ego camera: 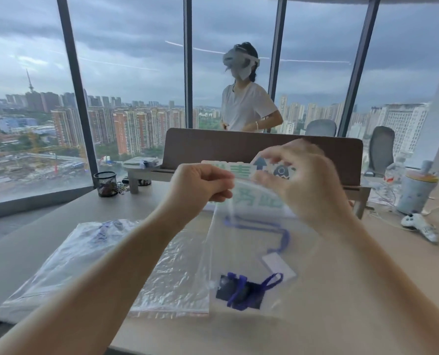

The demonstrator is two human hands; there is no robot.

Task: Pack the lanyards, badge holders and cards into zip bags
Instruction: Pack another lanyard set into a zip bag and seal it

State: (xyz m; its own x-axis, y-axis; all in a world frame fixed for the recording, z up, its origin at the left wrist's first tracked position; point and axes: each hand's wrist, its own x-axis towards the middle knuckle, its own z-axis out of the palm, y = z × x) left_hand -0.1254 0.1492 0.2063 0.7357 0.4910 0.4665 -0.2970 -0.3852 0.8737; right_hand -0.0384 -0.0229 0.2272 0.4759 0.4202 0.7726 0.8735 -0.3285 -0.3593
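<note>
At the bag mouth: the left hand [203,185] and right hand [300,175] both pinch the printed top strip of a clear plastic zip bag [251,252], held up above the worktop [354,290].
Left grip: closed, fingers curled with thumb and fingertips nipping the strip at its left end.
Right grip: closed on the same strip near its right end, fingers bent over the green and blue print; motion blur hides whether the seal is already pressed together.
Bag contents: a blue fabric lanyard [259,224] loops down through the upper part; a small white card [280,265] sits lower, and a dark rectangular badge holder [241,293] with more blue strap bunched over it lies at the bottom.
Bag position: hanging from both hands, its lower edge near or resting on the worktop; I cannot tell which.
Beside it: a crinkled pile of clear plastic bags [98,262] lies flat to the left, with faint blue showing inside the uppermost one, so at least one looks already filled.
Progress: this bag appears loaded with all three items, and sealing looks like the step in hand. No loose lanyards, holders or cards show on the worktop, so how many sets are left cannot be judged.
Farther out: a black mesh pen pot [105,183] stands near the window, and another person [246,106] stands beyond a brown divider panel [264,144].
</note>
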